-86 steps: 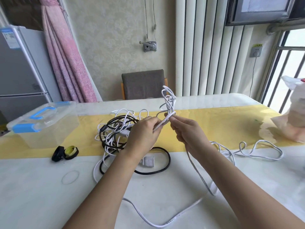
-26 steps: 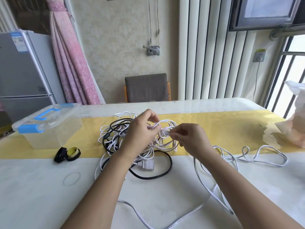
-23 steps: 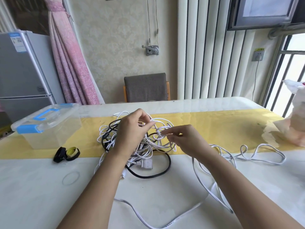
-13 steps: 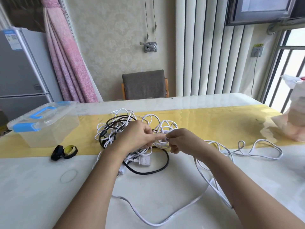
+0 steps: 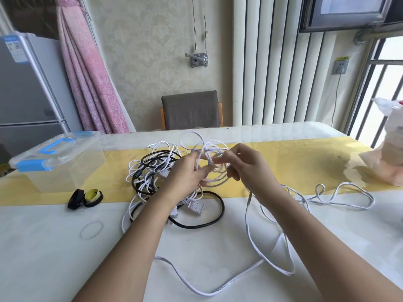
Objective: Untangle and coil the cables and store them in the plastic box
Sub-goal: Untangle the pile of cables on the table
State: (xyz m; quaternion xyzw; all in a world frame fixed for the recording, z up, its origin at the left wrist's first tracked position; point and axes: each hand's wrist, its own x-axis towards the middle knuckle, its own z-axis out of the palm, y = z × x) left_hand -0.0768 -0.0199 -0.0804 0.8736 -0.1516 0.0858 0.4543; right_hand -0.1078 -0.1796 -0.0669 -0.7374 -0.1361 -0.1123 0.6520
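Both hands are higher than half a second ago: left hand point(image 5: 187, 176) and right hand point(image 5: 249, 168) pinch the white cable point(image 5: 210, 147) tangle with curled fingers, its loops wider (the rest trails across the desk point(image 5: 43, 258)).

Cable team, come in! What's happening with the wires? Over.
Left hand, right hand both grip white cable loops. Black cable tangled beneath. Plastic box closed.

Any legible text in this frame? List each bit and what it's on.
Nothing can be read as words.
Blue-topped sticker on the fridge: print blurred.
Dark print on the fridge door: too small.
Yellow label above the wall socket: too small.
Dark marks along the white cable on the table: too small.
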